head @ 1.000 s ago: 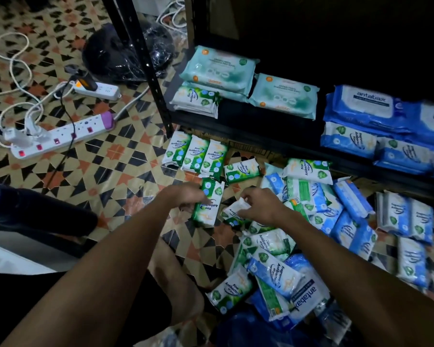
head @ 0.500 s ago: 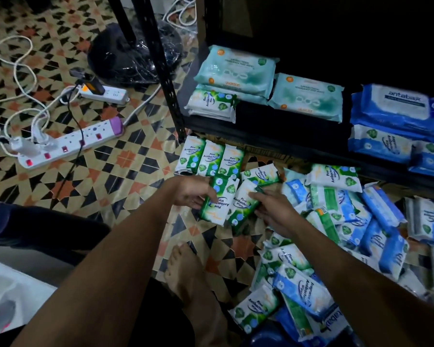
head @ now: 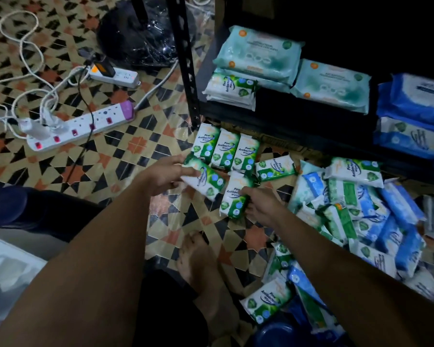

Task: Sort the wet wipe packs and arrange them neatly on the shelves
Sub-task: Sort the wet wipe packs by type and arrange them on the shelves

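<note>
My left hand [head: 164, 177] grips a small green and white pine wipe pack [head: 206, 180], tilted above the tiled floor. My right hand [head: 258, 205] holds a second green pine pack [head: 234, 197] by its lower right edge. Just beyond them, three green packs [head: 224, 149] lie side by side at the foot of the shelf post, with another [head: 274, 167] lying crosswise. A mixed heap of green and blue packs [head: 356, 214] covers the floor on the right. On the black shelf [head: 286, 118] lie teal packs [head: 258, 50], a green pack stack [head: 232, 88] and blue packs [head: 414, 113].
The black shelf post [head: 186, 61] stands left of the packs. Two power strips [head: 78, 127] [head: 114, 75] with white cables lie on the patterned floor at left. A black fan base wrapped in plastic [head: 140, 38] sits behind them. My bare foot [head: 201, 261] rests below my hands.
The view has shifted. My left hand has turned its green pack more crosswise. My right hand keeps hold of the green pack it picked from the heap, now upright beside the left one.
</note>
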